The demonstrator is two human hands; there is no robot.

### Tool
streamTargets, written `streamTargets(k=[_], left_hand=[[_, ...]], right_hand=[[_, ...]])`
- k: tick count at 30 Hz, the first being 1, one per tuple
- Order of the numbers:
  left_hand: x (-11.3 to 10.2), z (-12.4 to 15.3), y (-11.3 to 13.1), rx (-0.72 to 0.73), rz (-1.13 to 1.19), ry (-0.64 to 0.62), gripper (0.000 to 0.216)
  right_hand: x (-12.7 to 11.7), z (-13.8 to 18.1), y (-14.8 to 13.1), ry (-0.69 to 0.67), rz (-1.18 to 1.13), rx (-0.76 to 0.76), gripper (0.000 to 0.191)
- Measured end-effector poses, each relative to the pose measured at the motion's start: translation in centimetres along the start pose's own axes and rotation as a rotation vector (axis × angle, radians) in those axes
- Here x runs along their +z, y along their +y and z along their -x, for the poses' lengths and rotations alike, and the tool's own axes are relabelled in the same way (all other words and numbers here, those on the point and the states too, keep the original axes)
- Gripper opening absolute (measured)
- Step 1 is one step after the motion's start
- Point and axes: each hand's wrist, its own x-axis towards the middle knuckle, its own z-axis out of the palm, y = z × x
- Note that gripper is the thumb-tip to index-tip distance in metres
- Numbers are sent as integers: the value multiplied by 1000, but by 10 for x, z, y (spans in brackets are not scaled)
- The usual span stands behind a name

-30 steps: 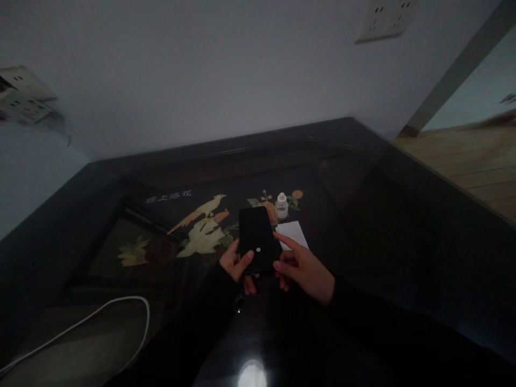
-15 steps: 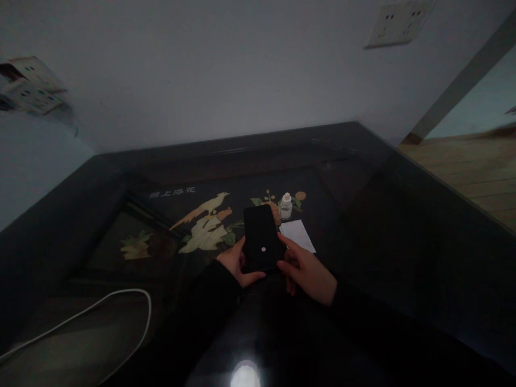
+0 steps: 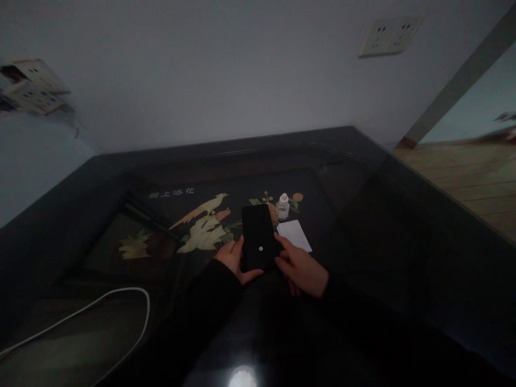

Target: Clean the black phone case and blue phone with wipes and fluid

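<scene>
Between my hands is a black smartphone [image 3: 257,228], its screen dark except for one small pale round spot near the lower end. My left hand [image 3: 234,262] grips its left edge, with the thumb along the bottom corner. On the other side, the fingertips of my right hand [image 3: 302,267] hold the lower right edge. Just right of the phone lies a white sheet of paper [image 3: 295,235], partly behind my right fingers. A small clear bottle [image 3: 282,208] with a white cap stands upright beyond the paper.
The dark glossy table [image 3: 355,193] has an inlaid bird and flowers under its surface. A white cable [image 3: 84,310] curves across the left front. Wall sockets [image 3: 389,36] are at the upper right, and more sockets [image 3: 38,86] hang at the left. Wooden floor [image 3: 459,166] shows on the right.
The view has shifted slightly, so the phone and hands appear a little farther left. Both hands keep the same hold on the phone; the bottle and paper stay in place.
</scene>
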Motion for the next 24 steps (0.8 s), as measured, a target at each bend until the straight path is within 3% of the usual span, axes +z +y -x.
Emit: streamTargets(k=[4, 9, 11, 17, 24], left_hand=[[-3, 4, 6, -4, -39, 9, 90], [-9, 15, 10, -30, -195, 101, 90], [-9, 17, 9, -27, -222, 171, 87], [2, 15, -2, 76, -194, 301, 78], [6, 14, -5, 139, -217, 309, 77]], right_hand=[[-13, 5, -4, 3, 71, -53, 55], [-48, 6, 15, 358, 437, -347, 37], [-55, 2, 28, 373, 528, -409, 37], [-38, -6, 46, 368, 878, -468, 32], [-28, -10, 41, 384, 921, -460, 34]])
